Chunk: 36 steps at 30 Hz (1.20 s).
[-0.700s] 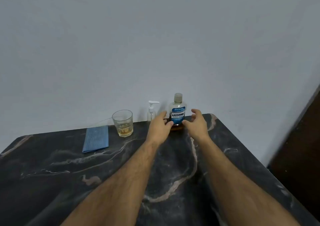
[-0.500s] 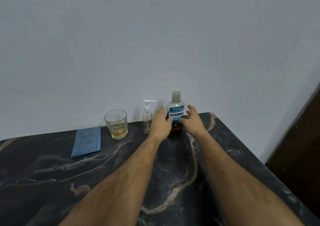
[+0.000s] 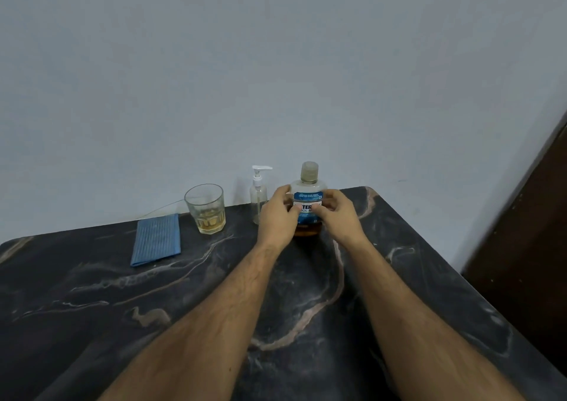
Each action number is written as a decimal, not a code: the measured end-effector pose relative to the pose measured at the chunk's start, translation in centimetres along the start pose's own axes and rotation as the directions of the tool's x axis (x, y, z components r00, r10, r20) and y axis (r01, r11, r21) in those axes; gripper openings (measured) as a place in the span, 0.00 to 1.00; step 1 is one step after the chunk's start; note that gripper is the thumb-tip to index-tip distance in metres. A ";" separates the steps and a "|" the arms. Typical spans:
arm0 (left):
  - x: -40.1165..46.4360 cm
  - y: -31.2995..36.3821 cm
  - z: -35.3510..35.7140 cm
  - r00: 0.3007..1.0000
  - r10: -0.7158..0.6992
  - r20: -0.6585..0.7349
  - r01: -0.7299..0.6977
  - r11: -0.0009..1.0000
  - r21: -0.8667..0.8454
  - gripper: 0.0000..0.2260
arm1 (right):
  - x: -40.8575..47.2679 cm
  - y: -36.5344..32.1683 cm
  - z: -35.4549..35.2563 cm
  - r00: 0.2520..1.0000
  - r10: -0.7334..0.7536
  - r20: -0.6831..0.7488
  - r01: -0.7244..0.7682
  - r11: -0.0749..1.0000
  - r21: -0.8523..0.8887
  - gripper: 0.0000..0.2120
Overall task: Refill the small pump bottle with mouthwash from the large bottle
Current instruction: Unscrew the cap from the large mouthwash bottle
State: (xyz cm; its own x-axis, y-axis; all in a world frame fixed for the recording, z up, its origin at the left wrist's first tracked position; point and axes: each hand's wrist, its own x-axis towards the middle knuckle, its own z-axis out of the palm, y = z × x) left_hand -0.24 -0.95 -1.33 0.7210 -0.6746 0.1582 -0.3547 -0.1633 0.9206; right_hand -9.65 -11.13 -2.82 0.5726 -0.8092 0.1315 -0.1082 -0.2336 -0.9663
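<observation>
Two bare forearms reach from the near edge across a dark marble counter [image 3: 429, 247] veined in pale tan and white, which meets a plain grey-blue wall [image 3: 276, 63] at its far side. A dark brown panel [image 3: 534, 216] stands off the counter's right edge.

On the far part of the counter, right of centre, the large bottle [image 3: 307, 186] stands upright. It is clear plastic with rounded shoulders, a pale ribbed cap [image 3: 309, 171] still on, and a blue and white label [image 3: 306, 198] whose lettering is partly covered. A low band of amber-brown liquid shows at its base; the upper body looks pale and mostly empty.

Both hands are on this bottle. The left hand [image 3: 277, 216] wraps its left side, its fingers [image 3: 282, 190] curled around the shoulder and thumb across the label. The right hand [image 3: 337, 216] clasps the right side, fingers bent over the front of the label.

Left on the counter lies a folded blue cloth [image 3: 156, 239]. Right of it stands a faceted glass tumbler [image 3: 205, 209] holding a little yellowish liquid.

Just left of the large bottle, close by the left hand, stands the small pump bottle [image 3: 258, 198]: slim, clear, apparently empty, with a white pump head [image 3: 261, 169] whose spout points right.
</observation>
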 end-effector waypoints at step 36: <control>-17.6 4.2 -6.7 0.976 0.154 0.153 -0.135 0.982 -0.132 0.26 | -19.1 -4.8 -3.8 0.967 -0.047 0.249 0.050 0.999 -0.006 0.24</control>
State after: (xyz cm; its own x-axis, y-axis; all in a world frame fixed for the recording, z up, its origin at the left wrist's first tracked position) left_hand -10.39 15.06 2.13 0.5582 -0.7936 0.2419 -0.3667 0.0256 0.9300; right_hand -23.17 3.43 0.19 0.7612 -0.6378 0.1180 -0.0843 -0.2776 -0.9570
